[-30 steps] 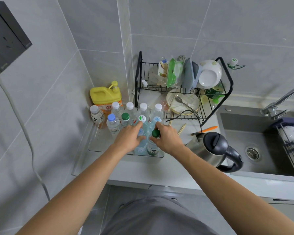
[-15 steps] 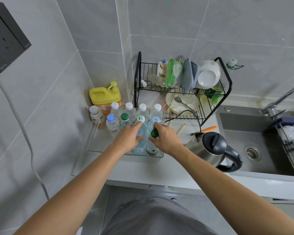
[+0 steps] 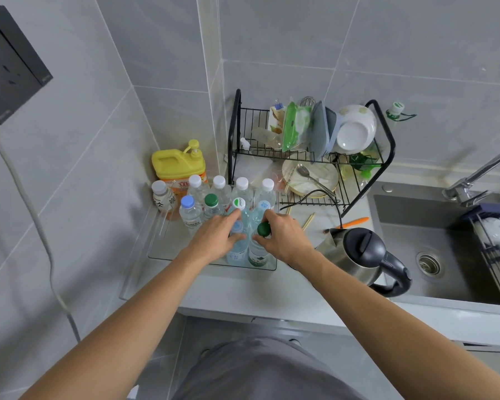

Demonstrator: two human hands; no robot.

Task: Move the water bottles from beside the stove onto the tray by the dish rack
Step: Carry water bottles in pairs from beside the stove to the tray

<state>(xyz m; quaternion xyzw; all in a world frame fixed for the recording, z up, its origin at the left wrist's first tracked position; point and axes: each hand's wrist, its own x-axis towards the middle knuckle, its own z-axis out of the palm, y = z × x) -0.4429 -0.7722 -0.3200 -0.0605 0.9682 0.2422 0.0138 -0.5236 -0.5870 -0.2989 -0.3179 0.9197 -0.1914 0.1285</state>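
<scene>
Two water bottles stand at the front of the clear tray (image 3: 168, 249): the left hand (image 3: 218, 236) curls around the blue-capped bottle (image 3: 238, 246), the right hand (image 3: 283, 238) around the green-capped bottle (image 3: 259, 249). Eight more bottles fill the tray's back rows. Just beside it stands the black dish rack (image 3: 309, 157), holding bowls and a plate. The grey counter (image 3: 243, 290) carries a kettle (image 3: 358, 255) near the sink (image 3: 433, 249). Since a second ago, both hands have barely shifted.

Tray (image 3: 168, 249) open at 9 o'clock of my hands, bare floor there. Bottles (image 3: 218, 194) packed at 12, rack (image 3: 386, 145) behind at 1. Kettle (image 3: 358, 255) blocks 3 o'clock. Wall (image 3: 78, 180) close at 9.
</scene>
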